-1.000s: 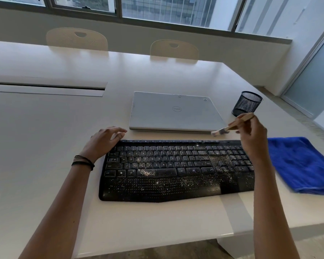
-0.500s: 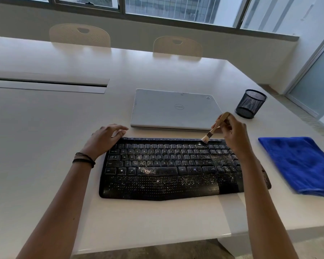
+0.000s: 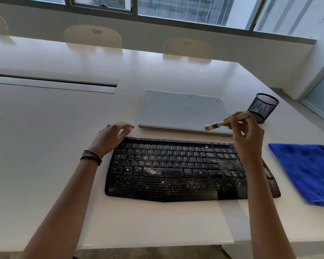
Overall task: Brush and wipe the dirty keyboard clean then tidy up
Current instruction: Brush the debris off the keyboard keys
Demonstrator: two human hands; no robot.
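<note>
A black keyboard [image 3: 176, 172] speckled with white crumbs lies on the white table [image 3: 45, 146] in front of me. My left hand [image 3: 110, 137] rests with relaxed fingers at the keyboard's top left corner. My right hand [image 3: 248, 139] pinches the wooden handle of a small brush [image 3: 226, 122], held in the air above the keyboard's upper right part, its bristles pointing left over the laptop's near edge. A folded blue cloth [image 3: 307, 171] lies to the right of the keyboard.
A closed silver laptop [image 3: 181, 111] sits just behind the keyboard. A black mesh pen cup [image 3: 261, 107] stands to the laptop's right. Two chairs [image 3: 187, 48] are tucked in at the far side. The table's front edge runs close below the keyboard.
My right hand has lifted the brush off the keyboard's top row and swung its bristles up and left. My left hand has stayed at the corner.
</note>
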